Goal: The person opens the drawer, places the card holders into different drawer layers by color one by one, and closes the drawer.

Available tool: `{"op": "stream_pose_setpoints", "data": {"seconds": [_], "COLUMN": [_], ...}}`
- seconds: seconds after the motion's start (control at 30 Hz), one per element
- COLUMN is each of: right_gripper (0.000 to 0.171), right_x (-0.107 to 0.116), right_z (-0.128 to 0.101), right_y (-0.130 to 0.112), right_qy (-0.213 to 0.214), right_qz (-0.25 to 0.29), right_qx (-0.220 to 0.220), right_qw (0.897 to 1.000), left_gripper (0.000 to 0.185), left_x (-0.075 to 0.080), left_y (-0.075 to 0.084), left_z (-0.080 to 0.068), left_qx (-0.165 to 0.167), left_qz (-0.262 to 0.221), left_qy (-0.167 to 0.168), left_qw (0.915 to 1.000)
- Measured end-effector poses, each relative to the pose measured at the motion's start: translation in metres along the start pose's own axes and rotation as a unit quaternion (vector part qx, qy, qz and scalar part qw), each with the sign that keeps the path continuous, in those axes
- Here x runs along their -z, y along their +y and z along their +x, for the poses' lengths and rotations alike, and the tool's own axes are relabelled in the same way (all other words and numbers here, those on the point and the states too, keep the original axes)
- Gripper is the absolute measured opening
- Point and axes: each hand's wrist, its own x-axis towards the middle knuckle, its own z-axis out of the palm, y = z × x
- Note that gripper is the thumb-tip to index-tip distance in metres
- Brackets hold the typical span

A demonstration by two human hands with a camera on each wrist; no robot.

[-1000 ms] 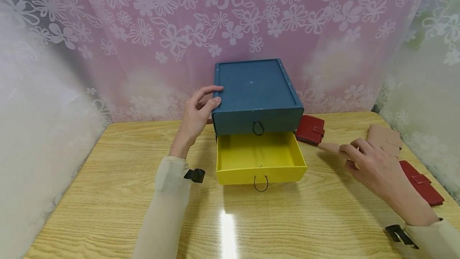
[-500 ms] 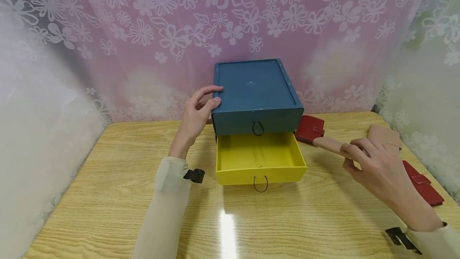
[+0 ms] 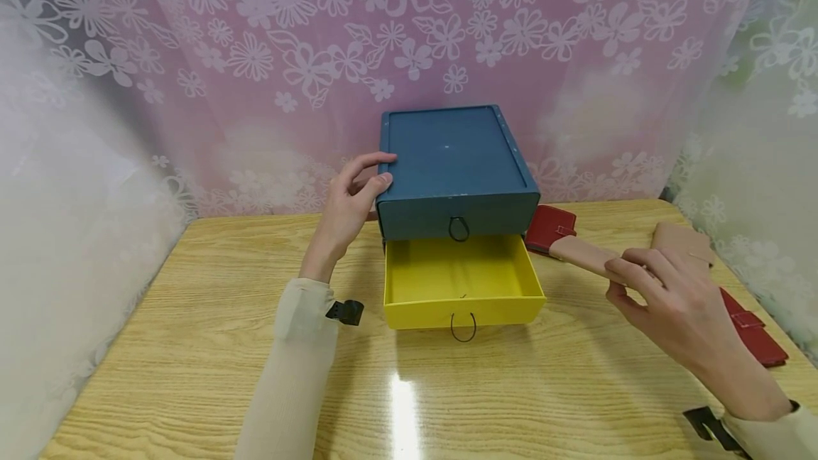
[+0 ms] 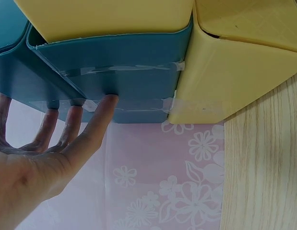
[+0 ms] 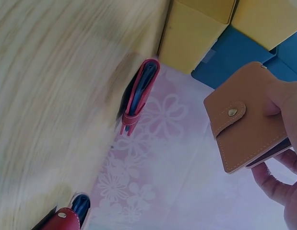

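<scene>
Gripping a tan wallet [image 3: 583, 255] between thumb and curled fingers, the right hand [image 3: 671, 304] held it above the wooden table [image 3: 192, 346], to the right of the pulled-out yellow drawer [image 3: 463, 282]. In the right wrist view the wallet's snap flap was fastened. Behind that hand lay another tan wallet [image 3: 682, 240] and a red wallet [image 3: 748, 325] near the table's right edge. Farther back, a second red wallet [image 3: 548, 228] rested just beside the blue drawer box [image 3: 454, 169]. The left hand [image 3: 350, 208], fingers straight, pressed against the box's left side, with its fingertips [image 4: 108, 101] on the blue wall. A pink floral curtain [image 3: 319, 55] hung behind everything.
</scene>
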Motion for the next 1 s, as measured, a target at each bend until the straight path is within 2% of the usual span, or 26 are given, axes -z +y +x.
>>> {"op": "stream_pose_setpoints", "data": {"seconds": [0.27, 0.67, 1.0], "right_gripper": [0.04, 0.046, 0.039], "right_x": [0.002, 0.008, 0.006], "right_z": [0.01, 0.019, 0.027], "right_y": [-0.009, -0.021, -0.028], "right_qy": [0.035, 0.074, 0.116], "right_qz": [0.008, 0.043, 0.052], "right_qx": [-0.001, -0.001, 0.013], "right_qw": [0.999, 0.996, 0.992], "left_gripper": [0.036, 0.035, 0.035], "left_x": [0.0, 0.0, 0.0], "left_y": [0.0, 0.0, 0.001], "left_z": [0.0, -0.001, -0.001], "left_qx": [0.002, 0.0, -0.001], "left_qz": [0.002, 0.001, 0.009], "left_qy": [0.0, 0.001, 0.0], "left_qw": [1.0, 1.0, 1.0]}}
